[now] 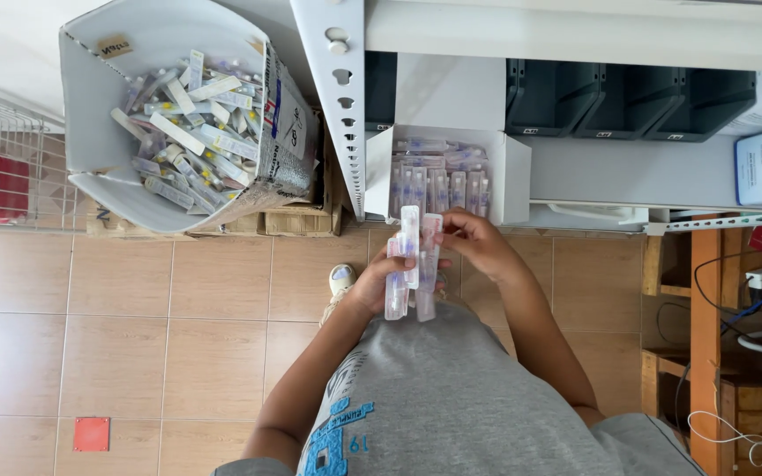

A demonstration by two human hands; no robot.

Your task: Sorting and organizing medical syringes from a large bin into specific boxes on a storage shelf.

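Head view, left hand [374,284] gripping packaged syringes [410,264], right hand [478,242] pinching their tops

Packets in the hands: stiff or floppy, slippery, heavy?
The long clear packets stand straight above the left hand without drooping, so probably fairly stiff. Several sit in one loose grip while the right hand fingers them, so likely light. Their glossy wrap suggests they could slide against each other.

A white shelf [575,172] bears a white box [513,167] of wrapped syringes [438,181] and dark bins [628,101].
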